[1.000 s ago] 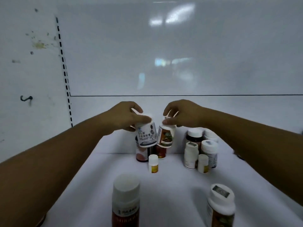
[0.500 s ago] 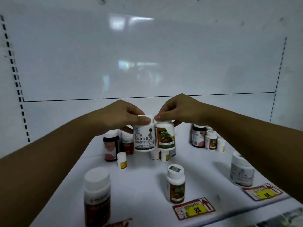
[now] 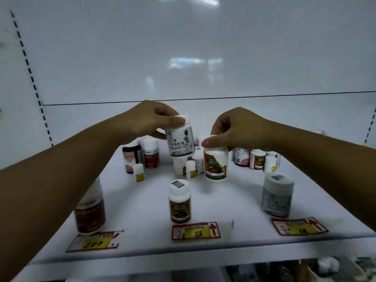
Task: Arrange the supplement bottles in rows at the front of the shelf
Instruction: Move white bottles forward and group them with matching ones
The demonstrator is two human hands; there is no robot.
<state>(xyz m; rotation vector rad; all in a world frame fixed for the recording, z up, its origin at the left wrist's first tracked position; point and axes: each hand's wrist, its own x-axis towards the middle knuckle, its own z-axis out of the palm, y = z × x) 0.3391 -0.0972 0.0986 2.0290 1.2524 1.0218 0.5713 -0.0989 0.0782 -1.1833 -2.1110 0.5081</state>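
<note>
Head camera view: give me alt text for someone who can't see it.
Two hands each hold a supplement bottle by its cap above a white shelf: the left hand a white-labelled bottle, the right hand a green-labelled bottle. Three bottles stand along the front behind price tags, with more bottles clustered at the back.

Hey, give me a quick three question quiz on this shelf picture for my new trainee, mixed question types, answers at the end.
1. True or false: the left hand holds the white-label bottle and the right hand holds the green-label bottle, each by its cap.
2. How many price tags lie along the front of the shelf? A two, B three, C five.
3. Fill in: the bottle held higher is in the ___ hand.

Key: 1 true; 2 B; 3 left.
</note>
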